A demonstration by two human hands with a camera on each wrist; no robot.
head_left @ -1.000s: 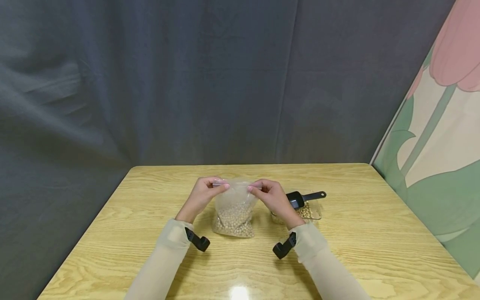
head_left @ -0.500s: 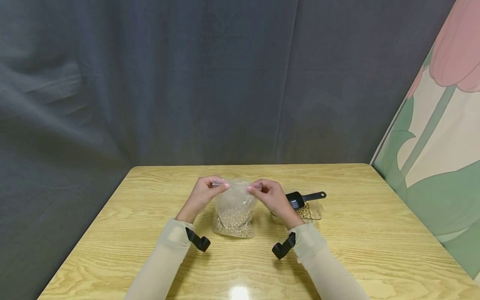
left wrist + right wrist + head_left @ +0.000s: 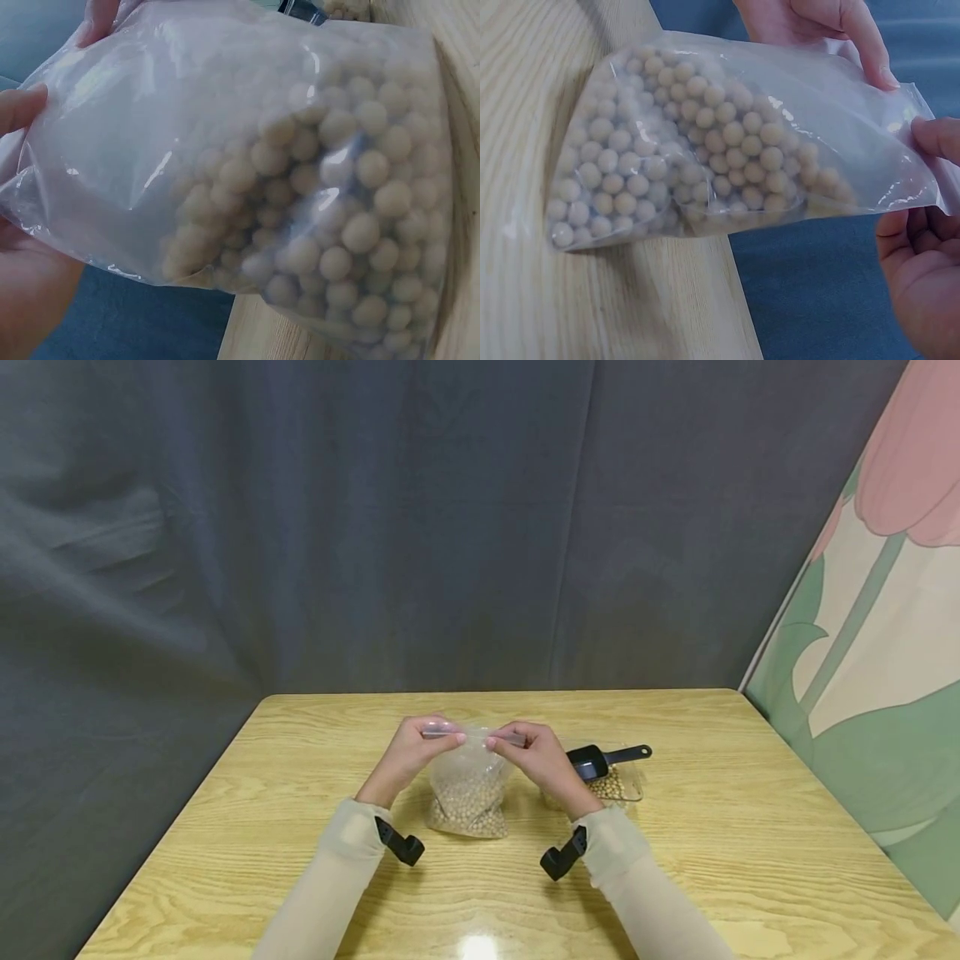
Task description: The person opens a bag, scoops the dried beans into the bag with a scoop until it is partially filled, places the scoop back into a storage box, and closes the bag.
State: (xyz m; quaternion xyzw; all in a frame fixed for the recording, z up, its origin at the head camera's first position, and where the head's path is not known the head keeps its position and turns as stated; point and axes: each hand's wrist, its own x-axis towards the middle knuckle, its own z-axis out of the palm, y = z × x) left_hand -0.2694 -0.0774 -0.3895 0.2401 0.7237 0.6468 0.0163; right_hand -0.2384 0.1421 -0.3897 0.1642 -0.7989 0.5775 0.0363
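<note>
Upright on the table, a clear zip bag [image 3: 468, 806] bulges at its bottom with pale round beans, and its upper part is slack. My left hand [image 3: 408, 752] pinches the left side of the bag's top strip between thumb and fingers. On the right side of the same strip, my right hand [image 3: 536, 758] pinches likewise, the two thumbs close to each other near the middle. The left wrist view shows the beans [image 3: 360, 232] through the cloudy plastic. In the right wrist view the bag [image 3: 735, 150] stretches between the tabletop and both hands.
Right of the bag, partly behind my right forearm, stands a clear container [image 3: 636, 789] of similar beans. A black scoop [image 3: 592, 762] lies across it, handle pointing right. The wooden table [image 3: 225, 827] ends at a dark curtain [image 3: 420, 527] behind.
Both hands have slid inward along the bag's top, so the thumbs are closer together. They sit slightly lower in the head view. The scoop and container stay put.
</note>
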